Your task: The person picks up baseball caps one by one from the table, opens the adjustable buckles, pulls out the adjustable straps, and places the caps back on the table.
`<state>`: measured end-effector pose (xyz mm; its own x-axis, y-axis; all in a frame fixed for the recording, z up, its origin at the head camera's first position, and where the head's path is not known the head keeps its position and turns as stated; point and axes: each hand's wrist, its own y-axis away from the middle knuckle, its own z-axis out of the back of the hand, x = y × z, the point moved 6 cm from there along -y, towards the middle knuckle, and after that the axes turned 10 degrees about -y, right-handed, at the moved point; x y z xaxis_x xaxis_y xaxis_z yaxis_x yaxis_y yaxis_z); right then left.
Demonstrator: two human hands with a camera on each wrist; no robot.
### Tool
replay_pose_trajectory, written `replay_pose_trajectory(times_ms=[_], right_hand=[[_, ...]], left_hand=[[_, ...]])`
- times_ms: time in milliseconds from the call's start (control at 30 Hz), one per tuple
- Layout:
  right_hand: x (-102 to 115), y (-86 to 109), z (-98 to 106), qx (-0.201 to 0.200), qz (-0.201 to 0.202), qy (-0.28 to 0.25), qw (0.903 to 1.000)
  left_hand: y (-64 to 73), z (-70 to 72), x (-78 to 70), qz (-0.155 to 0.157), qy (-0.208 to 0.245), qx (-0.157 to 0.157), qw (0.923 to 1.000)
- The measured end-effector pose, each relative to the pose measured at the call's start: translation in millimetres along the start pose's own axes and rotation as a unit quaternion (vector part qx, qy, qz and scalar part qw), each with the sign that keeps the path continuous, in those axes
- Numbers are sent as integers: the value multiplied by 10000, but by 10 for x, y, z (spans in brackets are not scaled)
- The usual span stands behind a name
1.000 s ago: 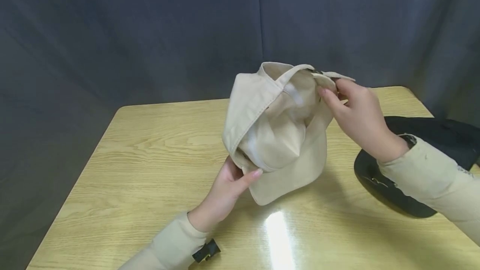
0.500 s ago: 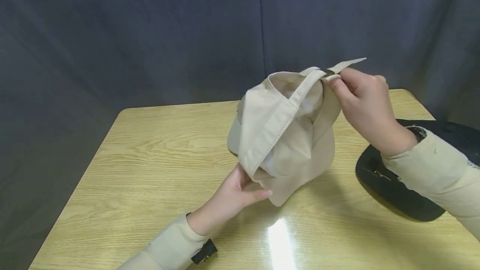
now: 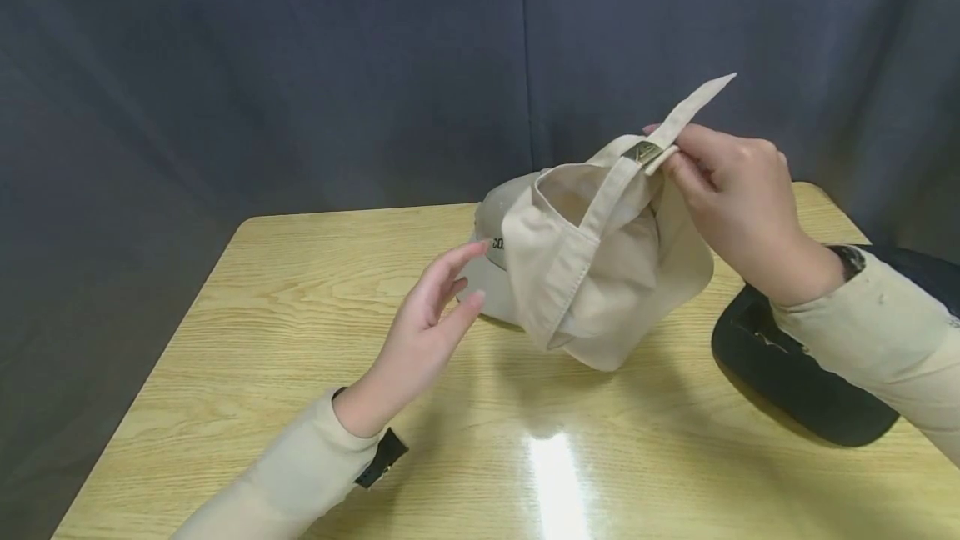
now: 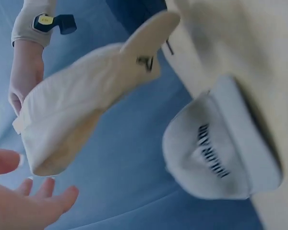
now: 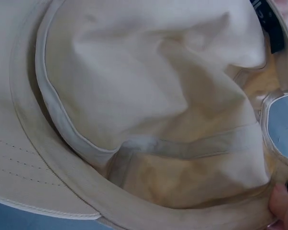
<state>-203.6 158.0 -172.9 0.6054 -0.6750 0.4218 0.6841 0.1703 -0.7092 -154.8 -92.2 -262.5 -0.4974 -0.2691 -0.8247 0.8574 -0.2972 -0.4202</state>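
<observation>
A beige baseball cap [image 3: 551, 265] hangs above the table, its inside turned partly toward me. My right hand [image 3: 742, 198] pinches it by the back strap, close to a metal buckle [image 3: 642, 152], and the strap's loose end points up. In the right wrist view, a fingertip presses the band [image 5: 197, 215] beside a small stud. My left hand [image 3: 416, 332] is apart from the beige cap, fingers spread and gently bent. Just beyond those fingers sits a grey cap [image 3: 483, 286] with dark lettering, partly hidden by the beige one; the left wrist view shows its crown [image 4: 187, 153] fully.
A black cap [image 3: 810, 394] lies at the right of the wooden table [image 3: 300, 315], partly covered by my right sleeve [image 3: 862, 340]. A dark curtain [image 3: 337, 73] hangs behind the table's far edge.
My left hand has let go of the beige cap and moved left and away. The right hand has shifted the cap rightward and turned it, uncovering part of the grey cap behind.
</observation>
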Motion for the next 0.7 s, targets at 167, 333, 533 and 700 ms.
replay_pose_trajectory(times_ms=[167,333,533,700], right_hand=[[48,-19,3,123,79,-68,9999],[114,0,1,144,399,-118,9990],[199,28,-45,154,1127,5,9935],[243,28,-62,172,1378,111,9902]], left_hand=[[-219,19,-277,-1090,-895,-462,9889],[-403,-40,-537,-2214,-1380,-504,9641],[-606,-151,-690,-2923,-2115,-361,9320],[-769,-217,-729,-3087,-2507,-152,9174]])
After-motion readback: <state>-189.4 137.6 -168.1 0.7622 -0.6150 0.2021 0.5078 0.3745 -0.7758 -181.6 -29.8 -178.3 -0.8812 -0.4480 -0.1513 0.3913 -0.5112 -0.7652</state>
